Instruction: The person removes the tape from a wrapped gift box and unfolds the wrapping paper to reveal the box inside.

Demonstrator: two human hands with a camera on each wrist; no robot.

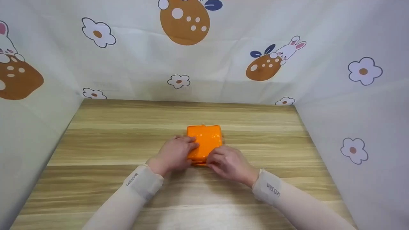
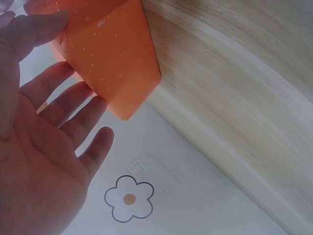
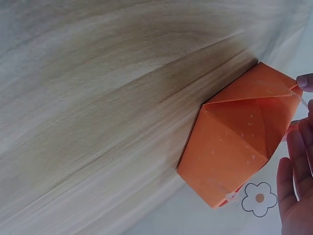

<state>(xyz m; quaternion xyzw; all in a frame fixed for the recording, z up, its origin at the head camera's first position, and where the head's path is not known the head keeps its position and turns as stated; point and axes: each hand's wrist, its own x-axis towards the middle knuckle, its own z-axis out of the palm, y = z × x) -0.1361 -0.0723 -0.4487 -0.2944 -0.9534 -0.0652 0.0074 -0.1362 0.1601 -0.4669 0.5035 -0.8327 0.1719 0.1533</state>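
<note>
An orange paper-wrapped package (image 1: 204,143) lies on the table, its near end folded into flaps in the right wrist view. My left hand (image 1: 175,153) rests along its left side. In the left wrist view, nearly straight fingers (image 2: 73,105) touch the package's edge, and the thumb lies against an orange face. At the near right corner is my right hand (image 1: 228,163), its fingertips close together. A thin clear strip, apparently tape (image 3: 299,97), runs from a flap corner to its thumb and finger. Another shiny bit of tape (image 3: 230,196) sits at the opposite end of that side.
Underneath is a wood-grain table (image 1: 127,127). Pale cloth walls (image 1: 134,70) with printed flowers and rabbits rise at the back and both sides. Light wrist bands (image 1: 147,182) wrap both forearms.
</note>
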